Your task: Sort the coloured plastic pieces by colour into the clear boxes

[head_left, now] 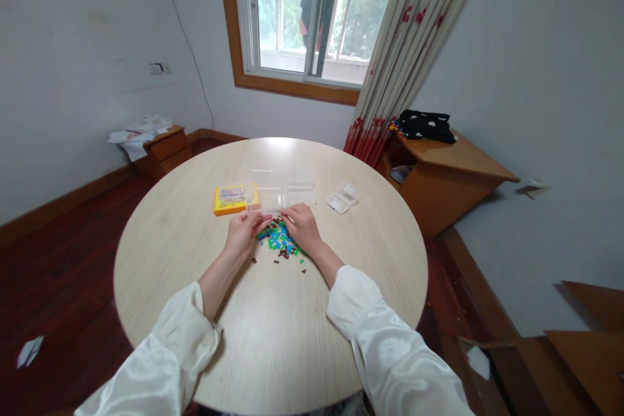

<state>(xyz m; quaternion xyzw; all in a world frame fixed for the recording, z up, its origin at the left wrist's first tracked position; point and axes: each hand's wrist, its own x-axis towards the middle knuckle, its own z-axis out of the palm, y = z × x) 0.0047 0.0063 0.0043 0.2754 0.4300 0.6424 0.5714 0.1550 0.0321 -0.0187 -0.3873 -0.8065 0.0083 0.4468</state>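
A loose pile of small blue, green and brown plastic building bricks (pixel 279 238) lies on the round table between my hands. At its left edge, my left hand (pixel 241 231) has its fingers and thumb drawn together, pointing right. My right hand (pixel 303 227) curls over the pile's right side, its fingertips close to those of the left. Whatever is pinched in either hand is too small or hidden to make out. Just beyond the fingertips sits a clear plastic case (pixel 271 199) with a raised transparent lid. A few brown and green pieces lie scattered nearer to me.
A yellow box (pixel 223 210) with a clear packet on top stands left of the case. To the right lies a small clear divided box (pixel 343 197). The pale wooden table (pixel 273 338) has a rounded edge. A wooden cabinet (pixel 468 159) with dark cloth stands beyond it.
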